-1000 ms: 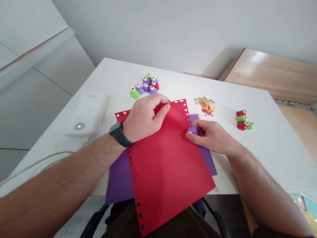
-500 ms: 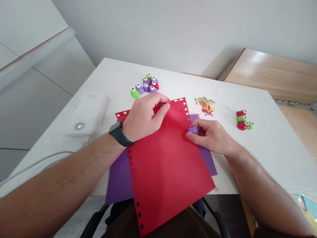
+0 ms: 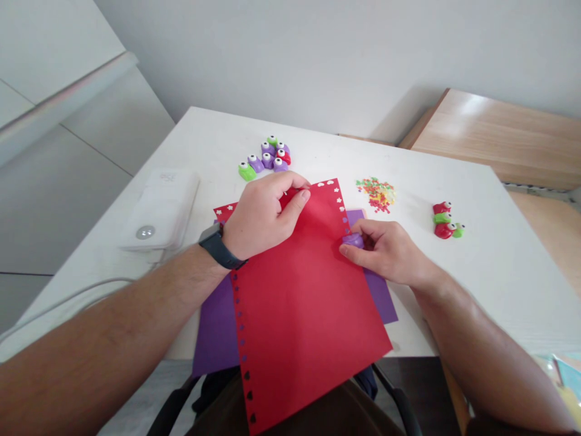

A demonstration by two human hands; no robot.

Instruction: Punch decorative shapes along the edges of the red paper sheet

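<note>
A red sheet of paper [image 3: 304, 315] with small shapes punched along its top and side edges lies tilted towards me. My left hand [image 3: 272, 209], wearing a dark watch [image 3: 218, 242], pinches its top edge between thumb and finger. At the sheet's right edge, my right hand [image 3: 385, 248] is closed around a purple craft punch [image 3: 353, 241], which sits over the paper's border just below the punched shapes. Purple paper [image 3: 218, 333] shows beneath the red sheet on both sides.
Several craft punches [image 3: 267, 158] stand grouped at the back of the white table [image 3: 318, 145]. A pile of coloured confetti [image 3: 377, 194] lies right of the paper, more punches [image 3: 445, 221] farther right. At left is a white device [image 3: 158, 209] beside a cable [image 3: 104, 283].
The red sheet's lower end has swung slightly left. Both hands stay nearly in place, still holding the paper and the purple craft punch.
</note>
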